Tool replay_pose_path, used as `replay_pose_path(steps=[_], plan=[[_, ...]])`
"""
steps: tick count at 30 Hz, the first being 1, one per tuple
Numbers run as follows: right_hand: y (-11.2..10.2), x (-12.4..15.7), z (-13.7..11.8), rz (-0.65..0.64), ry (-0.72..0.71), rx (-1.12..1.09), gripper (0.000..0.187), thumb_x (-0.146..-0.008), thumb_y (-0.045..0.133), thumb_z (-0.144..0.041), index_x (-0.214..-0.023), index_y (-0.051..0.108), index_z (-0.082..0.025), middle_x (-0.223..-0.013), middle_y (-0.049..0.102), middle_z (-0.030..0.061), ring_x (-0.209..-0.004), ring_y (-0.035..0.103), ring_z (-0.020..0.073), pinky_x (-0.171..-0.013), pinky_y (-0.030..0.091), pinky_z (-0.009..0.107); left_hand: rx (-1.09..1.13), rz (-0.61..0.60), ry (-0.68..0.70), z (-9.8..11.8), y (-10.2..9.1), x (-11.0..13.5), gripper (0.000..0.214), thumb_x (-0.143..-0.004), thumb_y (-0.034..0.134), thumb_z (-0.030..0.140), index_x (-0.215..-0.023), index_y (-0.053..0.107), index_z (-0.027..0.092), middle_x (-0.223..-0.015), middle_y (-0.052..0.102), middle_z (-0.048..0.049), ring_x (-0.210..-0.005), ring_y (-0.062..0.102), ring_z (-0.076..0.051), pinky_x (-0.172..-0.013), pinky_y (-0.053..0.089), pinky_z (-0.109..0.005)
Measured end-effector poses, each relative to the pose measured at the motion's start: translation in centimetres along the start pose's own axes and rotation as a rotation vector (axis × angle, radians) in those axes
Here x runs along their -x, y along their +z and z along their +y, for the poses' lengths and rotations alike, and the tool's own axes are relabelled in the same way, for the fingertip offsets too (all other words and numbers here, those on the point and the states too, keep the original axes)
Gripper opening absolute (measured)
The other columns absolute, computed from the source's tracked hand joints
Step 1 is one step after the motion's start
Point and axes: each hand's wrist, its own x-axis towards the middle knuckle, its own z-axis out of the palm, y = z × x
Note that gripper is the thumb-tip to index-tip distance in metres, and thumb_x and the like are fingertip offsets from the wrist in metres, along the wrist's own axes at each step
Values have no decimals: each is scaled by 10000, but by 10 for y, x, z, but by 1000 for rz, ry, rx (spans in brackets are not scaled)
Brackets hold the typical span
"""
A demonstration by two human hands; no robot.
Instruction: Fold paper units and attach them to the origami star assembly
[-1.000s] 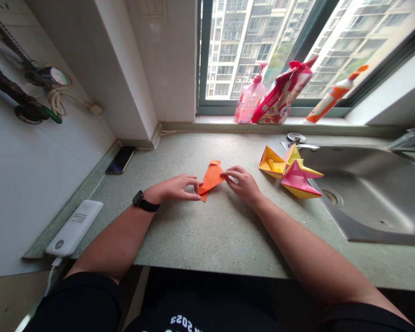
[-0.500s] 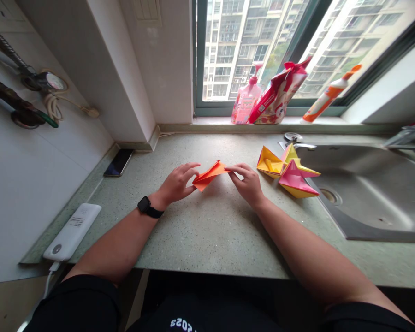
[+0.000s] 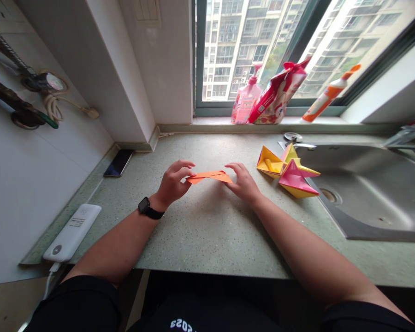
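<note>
A folded orange paper (image 3: 210, 176) hangs nearly level just above the speckled countertop (image 3: 207, 230). My left hand (image 3: 173, 182), with a black watch on its wrist, pinches the paper's left tip. My right hand (image 3: 244, 182) holds the right end with curled fingers. To the right of my right hand lie two finished folded paper shapes, one yellow (image 3: 269, 163) and one pink and yellow (image 3: 295, 180).
A steel sink (image 3: 373, 193) is sunk into the counter at the right. On the windowsill stand a pink pump bottle (image 3: 244, 99), a red pouch (image 3: 276, 94) and an orange tube (image 3: 327, 94). A phone (image 3: 118, 162) and a white power bank (image 3: 72, 233) lie at the left.
The orange paper lay flat on the counter; both hands have lifted it and turned it from a slanted to a nearly level position.
</note>
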Motion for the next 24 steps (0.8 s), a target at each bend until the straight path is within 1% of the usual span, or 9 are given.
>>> replay_pose_path(steps=[2,3,8,11,16,18,20,22,24], plan=[[-4,-1,-1,15,-4,-26,172,-966,690,-334,-1102,772,-267,-1235,734,116,-1215,691,333,-1102,548,530,48,38,11,0,1,-1,129,-1027,720,283,-907,710,236,-1208,769,-87,-1080,739,-231,-971,637,-430],[-6,-2,-2,17,-4,-36,127,-971,669,-314,-1023,775,-269,-1186,750,108,-1167,709,322,-1074,561,514,63,55,17,0,1,-1,143,-1034,720,303,-909,710,236,-1190,768,-87,-1078,739,-230,-959,637,-423],[-10,-3,-11,44,47,-51,168,-987,638,-353,-965,778,-263,-1014,805,84,-986,751,305,-940,604,467,86,111,-12,3,-2,-5,204,-1080,678,388,-948,713,236,-1128,762,-79,-1064,733,-226,-963,627,-423],[-10,-2,-15,3,91,-139,203,-988,647,-400,-1044,774,-250,-982,828,68,-929,780,281,-887,611,430,81,160,-67,2,-4,-8,233,-1077,674,419,-955,708,224,-1100,753,-75,-1038,727,-226,-980,618,-423],[-8,3,-23,-273,96,-329,515,-973,685,-400,-1464,630,-254,-892,827,13,-846,786,234,-854,604,391,81,184,-291,-21,0,-8,260,-1037,705,463,-985,741,211,-1071,739,-65,-1013,718,-219,-969,617,-380],[-8,4,-25,-326,89,-280,601,-976,670,-359,-1560,564,-263,-880,822,1,-806,772,224,-837,604,387,80,113,-380,-35,4,-5,261,-1020,711,461,-987,763,207,-1080,738,-68,-1027,717,-229,-971,618,-383],[-7,4,-25,-307,102,-156,614,-975,666,-338,-1576,566,-256,-900,820,14,-779,758,228,-796,605,387,52,-27,-431,-49,8,-2,262,-983,738,460,-980,791,203,-1103,737,-75,-1051,720,-247,-1036,604,-420],[-7,4,-21,-244,104,-25,560,-978,673,-335,-1528,624,-243,-955,820,46,-823,760,249,-801,616,408,6,-145,-440,-60,12,3,265,-943,768,461,-977,805,201,-1138,731,-86,-1085,720,-268,-1092,587,-448],[-7,3,-17,-191,49,47,462,-984,667,-302,-1443,700,-256,-1065,821,81,-964,770,280,-893,632,457,-33,-204,-422,-67,17,7,277,-928,775,461,-1009,805,198,-1168,721,-94,-1116,714,-282,-1120,576,-460]])
